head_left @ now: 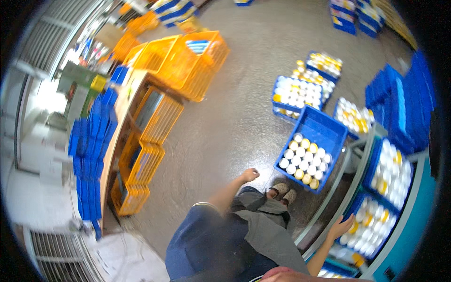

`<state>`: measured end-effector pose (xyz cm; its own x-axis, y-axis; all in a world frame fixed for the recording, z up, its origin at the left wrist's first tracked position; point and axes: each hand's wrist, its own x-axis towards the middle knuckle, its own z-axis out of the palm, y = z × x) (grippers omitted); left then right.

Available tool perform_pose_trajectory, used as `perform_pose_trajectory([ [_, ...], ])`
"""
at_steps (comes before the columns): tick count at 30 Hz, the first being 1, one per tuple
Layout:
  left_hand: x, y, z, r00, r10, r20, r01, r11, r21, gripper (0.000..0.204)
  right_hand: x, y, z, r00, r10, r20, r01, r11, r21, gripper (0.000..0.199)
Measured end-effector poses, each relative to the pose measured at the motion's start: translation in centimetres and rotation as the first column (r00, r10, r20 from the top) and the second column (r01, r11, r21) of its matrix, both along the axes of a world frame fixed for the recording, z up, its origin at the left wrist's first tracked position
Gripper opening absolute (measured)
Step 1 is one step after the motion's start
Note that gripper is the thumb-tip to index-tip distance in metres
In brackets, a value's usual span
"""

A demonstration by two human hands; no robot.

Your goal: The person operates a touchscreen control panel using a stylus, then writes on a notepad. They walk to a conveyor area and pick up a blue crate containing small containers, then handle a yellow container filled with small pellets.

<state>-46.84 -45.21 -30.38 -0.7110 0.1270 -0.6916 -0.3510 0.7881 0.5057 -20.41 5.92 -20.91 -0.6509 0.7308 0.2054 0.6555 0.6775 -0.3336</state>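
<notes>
Close beneath the camera at the bottom centre, we see our blue sleeve and grey apron (263, 230). Our left hand (249, 175) hangs at mid-frame over the grey floor (225, 127), its grip clenched and grasping nothing. Our right hand (339, 227), lower right, rests released on the rim of a blue crate of white- and yellow-capped bottles (371, 221) on the cart shelf. Another half-filled blue crate (311, 148) sits on the floor just above our shoes (282, 191).
</notes>
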Motion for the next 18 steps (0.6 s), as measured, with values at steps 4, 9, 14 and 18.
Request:
perform_pose_trajectory([
  [4, 5.8, -10.2, -2.7, 0.962, 0.209, -0.174, -0.234, 0.962, -0.141, 0.034, -6.9, 0.7, -0.9, 0.971, 0.24, 0.014, -0.24, 0.971, -0.011, 0.049],
  [9, 15.7, -16.6, -1.9, 0.936, 0.323, -0.14, -0.347, 0.91, -0.225, 0.042, -17.0, -4.6, -1.2, 0.898, 0.44, 0.022, -0.43, 0.886, -0.174, 0.051],
  [14, 15.5, -17.9, -2.3, 0.841, 0.516, 0.162, -0.48, 0.85, -0.218, 0.045, -26.8, -13.2, -3.2, 0.81, 0.584, 0.056, -0.542, 0.781, -0.312, 0.051],
  [18, 6.3, -23.5, -1.9, 0.84, 0.524, 0.144, -0.501, 0.849, -0.17, 0.048, -33.0, -19.6, -7.1, 0.725, 0.681, 0.102, -0.602, 0.698, -0.387, 0.052],
])
